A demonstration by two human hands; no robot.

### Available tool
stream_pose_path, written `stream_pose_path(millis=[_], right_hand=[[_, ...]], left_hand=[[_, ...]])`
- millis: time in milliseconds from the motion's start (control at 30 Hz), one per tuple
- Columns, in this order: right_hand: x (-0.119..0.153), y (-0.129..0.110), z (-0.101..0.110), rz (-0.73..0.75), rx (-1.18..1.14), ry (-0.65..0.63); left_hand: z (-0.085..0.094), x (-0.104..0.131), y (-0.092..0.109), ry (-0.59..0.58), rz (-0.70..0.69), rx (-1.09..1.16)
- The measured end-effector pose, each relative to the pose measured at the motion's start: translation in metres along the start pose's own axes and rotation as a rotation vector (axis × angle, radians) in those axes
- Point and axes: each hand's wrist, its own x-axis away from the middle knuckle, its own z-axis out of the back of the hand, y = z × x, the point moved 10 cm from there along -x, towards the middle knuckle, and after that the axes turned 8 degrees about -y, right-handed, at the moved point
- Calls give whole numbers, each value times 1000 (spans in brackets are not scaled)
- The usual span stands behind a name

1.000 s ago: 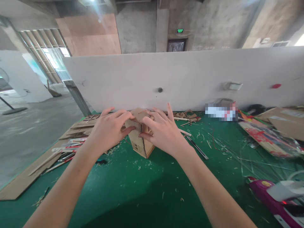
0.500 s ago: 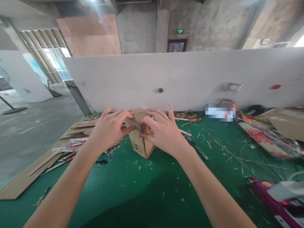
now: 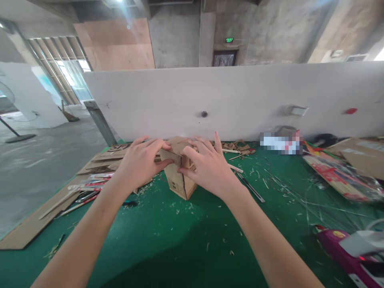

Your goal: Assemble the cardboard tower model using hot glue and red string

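Observation:
A small cardboard box (image 3: 177, 182) stands upright on the green tabletop, one corner edge turned toward me. My left hand (image 3: 144, 160) grips its upper left side, thumb on the front face and fingers over the top. On the right, my right hand (image 3: 205, 162) pinches the upper corner between thumb and bent fingers, with one finger raised off the box. Part of the box's top and right face is hidden behind my hands. A utility knife (image 3: 251, 188) lies on the table to the right of my right hand.
Cardboard sheets (image 3: 33, 228) and packaged tools (image 3: 93, 182) lie at left. Cardboard scraps (image 3: 243, 148) and wooden sticks sit behind the box. Thin clear rods (image 3: 288, 188), a flat red-patterned package (image 3: 333, 176) and a purple power strip (image 3: 339, 248) are at right. A white partition (image 3: 168, 102) rises behind.
The view has shifted very slightly. Both hands keep the same hold at the top of the box, which stays in place.

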Motion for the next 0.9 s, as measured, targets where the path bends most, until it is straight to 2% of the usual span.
stream_pose_path(millis=[900], right_hand=[[1,2,-3,-6,-26,0]], left_hand=[[-3,-1,-3,-22,17,12]])
